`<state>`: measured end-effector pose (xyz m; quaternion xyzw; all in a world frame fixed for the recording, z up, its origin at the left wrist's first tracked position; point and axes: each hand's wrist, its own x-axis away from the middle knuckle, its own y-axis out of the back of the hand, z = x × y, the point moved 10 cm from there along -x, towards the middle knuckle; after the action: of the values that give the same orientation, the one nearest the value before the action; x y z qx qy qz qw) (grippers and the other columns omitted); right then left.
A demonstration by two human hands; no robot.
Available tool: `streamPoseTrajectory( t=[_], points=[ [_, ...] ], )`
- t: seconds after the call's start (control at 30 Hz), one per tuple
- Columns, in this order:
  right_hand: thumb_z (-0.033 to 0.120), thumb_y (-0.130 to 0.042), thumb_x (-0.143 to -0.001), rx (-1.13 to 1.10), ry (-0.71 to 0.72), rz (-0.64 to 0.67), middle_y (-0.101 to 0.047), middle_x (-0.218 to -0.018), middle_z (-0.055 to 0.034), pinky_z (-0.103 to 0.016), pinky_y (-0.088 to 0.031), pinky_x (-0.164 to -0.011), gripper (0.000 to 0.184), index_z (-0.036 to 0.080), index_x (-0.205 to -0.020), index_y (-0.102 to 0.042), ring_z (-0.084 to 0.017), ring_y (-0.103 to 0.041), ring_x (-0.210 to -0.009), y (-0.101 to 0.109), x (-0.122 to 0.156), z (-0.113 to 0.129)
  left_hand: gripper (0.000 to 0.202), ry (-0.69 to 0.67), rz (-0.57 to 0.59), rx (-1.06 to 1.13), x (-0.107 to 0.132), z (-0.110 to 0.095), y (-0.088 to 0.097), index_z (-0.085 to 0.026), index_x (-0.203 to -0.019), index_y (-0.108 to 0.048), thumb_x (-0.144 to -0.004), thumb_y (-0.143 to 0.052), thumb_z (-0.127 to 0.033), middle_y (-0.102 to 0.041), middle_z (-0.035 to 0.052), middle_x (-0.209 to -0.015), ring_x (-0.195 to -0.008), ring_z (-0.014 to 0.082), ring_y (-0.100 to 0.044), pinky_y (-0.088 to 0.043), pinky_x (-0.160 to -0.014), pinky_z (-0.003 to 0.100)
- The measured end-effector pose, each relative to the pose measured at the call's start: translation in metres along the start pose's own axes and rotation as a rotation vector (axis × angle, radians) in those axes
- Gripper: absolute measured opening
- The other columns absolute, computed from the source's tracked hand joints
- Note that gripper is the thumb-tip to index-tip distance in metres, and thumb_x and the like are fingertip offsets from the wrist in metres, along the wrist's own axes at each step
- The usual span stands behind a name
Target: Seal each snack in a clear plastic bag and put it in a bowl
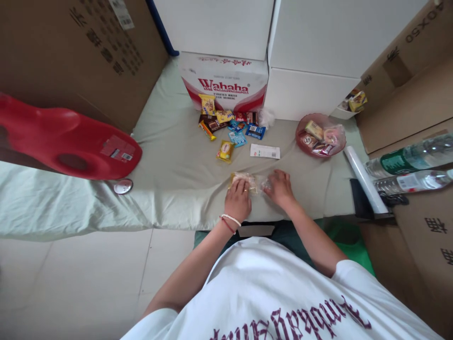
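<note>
White shirt, hands on packaging

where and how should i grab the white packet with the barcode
Probably pinch the white packet at mid-length by its two long edges, with the right hand, once free, coming from the near side: it is long and narrow, lies flat on the cloth, and nothing stands between it and that hand.

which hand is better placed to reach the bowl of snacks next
Probably the right hand: it is nearer the bowl, which sits on that side. The left hand lies farther off, on a packet.
</note>
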<state>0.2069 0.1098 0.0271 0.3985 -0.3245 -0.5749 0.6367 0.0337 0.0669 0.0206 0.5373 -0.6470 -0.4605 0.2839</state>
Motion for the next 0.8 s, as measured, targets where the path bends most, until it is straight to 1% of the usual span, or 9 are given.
streamPoseTrajectory(
  t=[0.1, 0.17, 0.23, 0.33, 0.43, 0.53, 0.6, 0.7, 0.8],
  points=[
    [0.024, -0.065, -0.094, -0.012, -0.012, 0.080, -0.064, -0.129, -0.0180, -0.047, -0.051, -0.100, 0.012, 0.020, -0.101, -0.073, -0.033, -0.060, -0.118, -0.004, 0.000, 0.009, 0.064, 0.000, 0.009, -0.050, 0.005, -0.002, -0.007, -0.013, -0.154, -0.051, -0.090, -0.051, -0.014, -0.054, 0.0192, -0.158, -0.151, 0.0346, -0.044, -0.043, -0.118, 0.051],
    [0.026, -0.055, -0.100, -0.061, 0.045, 0.075, -0.069, -0.109, -0.0124, -0.038, -0.052, -0.090, 0.017, 0.022, -0.102, -0.072, -0.025, -0.065, -0.099, -0.001, -0.008, 0.033, 0.062, -0.002, 0.023, -0.067, 0.005, -0.002, -0.013, -0.013, -0.156, -0.050, -0.093, -0.047, -0.014, -0.053, 0.0201, -0.159, -0.153, 0.0343, -0.043, -0.043, -0.117, 0.051],
    [0.025, -0.051, -0.102, -0.053, 0.101, 0.094, -0.071, -0.097, -0.0085, -0.034, -0.051, -0.085, 0.019, 0.022, -0.104, -0.070, -0.023, -0.065, -0.092, -0.004, -0.020, 0.065, 0.061, -0.001, 0.029, -0.065, 0.004, -0.002, -0.016, -0.010, -0.156, -0.049, -0.095, -0.043, -0.012, -0.054, 0.0206, -0.159, -0.154, 0.0331, -0.043, -0.041, -0.119, 0.052],
    [0.020, -0.048, -0.103, 0.069, 0.096, 0.216, -0.071, -0.108, -0.0107, -0.033, -0.049, -0.083, 0.022, 0.019, -0.111, -0.069, -0.023, -0.065, -0.095, -0.027, -0.039, 0.106, 0.062, 0.001, 0.011, -0.035, 0.006, 0.000, -0.015, -0.003, -0.154, -0.049, -0.093, -0.043, -0.010, -0.052, 0.0229, -0.160, -0.155, 0.0320, -0.041, -0.038, -0.123, 0.050],
    [0.022, -0.046, -0.106, 0.183, 0.088, 0.313, -0.067, -0.121, -0.0151, -0.036, -0.050, -0.084, 0.026, 0.016, -0.121, -0.066, -0.026, -0.064, -0.099, -0.053, -0.045, 0.132, 0.061, -0.037, 0.015, -0.001, 0.018, 0.006, -0.008, -0.001, -0.142, -0.061, -0.083, -0.056, -0.013, -0.058, 0.0248, -0.153, -0.152, 0.0366, -0.044, -0.039, -0.124, 0.050],
    [0.043, -0.052, -0.107, 0.237, 0.158, 0.257, -0.062, -0.126, -0.0174, -0.039, -0.050, -0.089, 0.033, 0.017, -0.125, -0.065, -0.031, -0.057, -0.115, -0.061, -0.039, 0.147, 0.042, -0.036, -0.042, 0.046, 0.040, 0.031, 0.009, -0.013, -0.120, -0.075, -0.082, -0.057, -0.013, -0.071, 0.0183, -0.135, -0.138, 0.0359, -0.057, -0.042, -0.121, 0.054],
    [0.052, -0.059, -0.102, 0.268, 0.188, 0.215, -0.060, -0.128, -0.0181, -0.041, -0.050, -0.092, 0.042, 0.018, -0.127, -0.063, -0.033, -0.052, -0.120, -0.063, -0.033, 0.150, 0.033, 0.017, -0.168, 0.094, 0.052, 0.060, 0.027, -0.018, -0.108, -0.077, -0.085, -0.053, -0.012, -0.076, 0.0136, -0.122, -0.127, 0.0318, -0.063, -0.047, -0.116, 0.052],
    [0.047, -0.067, -0.098, 0.294, 0.179, 0.207, -0.060, -0.127, -0.0173, -0.043, -0.050, -0.093, 0.042, 0.019, -0.129, -0.062, -0.033, -0.052, -0.118, -0.065, -0.026, 0.148, 0.024, 0.128, -0.352, 0.120, 0.064, 0.105, 0.049, -0.019, -0.096, -0.076, -0.089, -0.053, -0.015, -0.078, 0.0118, -0.105, -0.117, 0.0301, -0.067, -0.050, -0.110, 0.050],
    [0.028, -0.062, -0.098, 0.257, 0.133, 0.206, -0.062, -0.125, -0.0158, -0.040, -0.051, -0.089, 0.033, 0.020, -0.131, -0.063, -0.032, -0.054, -0.117, -0.059, -0.023, 0.139, 0.023, 0.182, -0.399, 0.104, 0.063, 0.126, 0.054, -0.020, -0.090, -0.074, -0.089, -0.052, -0.015, -0.077, 0.0120, -0.101, -0.109, 0.0293, -0.067, -0.052, -0.105, 0.048]
  ],
)
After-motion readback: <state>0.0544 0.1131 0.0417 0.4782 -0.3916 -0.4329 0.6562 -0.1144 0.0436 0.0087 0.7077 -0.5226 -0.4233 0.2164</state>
